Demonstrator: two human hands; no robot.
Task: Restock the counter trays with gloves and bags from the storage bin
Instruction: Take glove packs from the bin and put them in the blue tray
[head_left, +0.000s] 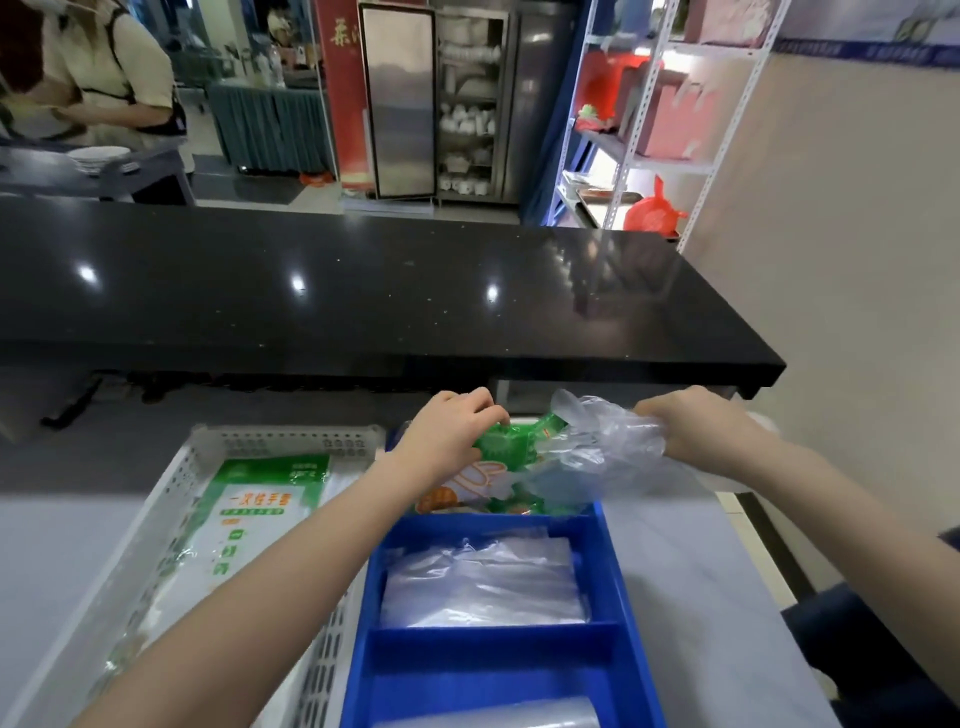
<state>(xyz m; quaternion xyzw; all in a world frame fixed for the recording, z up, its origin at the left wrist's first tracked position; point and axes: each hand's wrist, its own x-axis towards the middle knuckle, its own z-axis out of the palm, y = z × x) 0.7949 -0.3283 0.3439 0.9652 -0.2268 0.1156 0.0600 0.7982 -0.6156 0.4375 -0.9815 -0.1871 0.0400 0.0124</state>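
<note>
A blue divided tray (618, 587) stands on the grey counter in front of me. Its far compartment holds a green glove packet (506, 449), and my left hand (449, 434) grips the packet's top edge. My right hand (691, 428) is closed on a bunch of clear plastic gloves (597, 447) drawn out of the packet, held just above that compartment. The middle compartment holds a flat stack of clear bags (483, 582). More clear plastic (498, 714) shows in the near compartment. To the left, a white perforated bin (208, 447) holds a green-and-white glove pack (254, 514).
A black polished countertop (363, 291) runs across just beyond the trays, its ledge overhanging them. A beige wall (841, 260) closes the right side. Behind the counter stand a steel cabinet (467, 104), a white shelf rack (649, 130) and a person at the far left.
</note>
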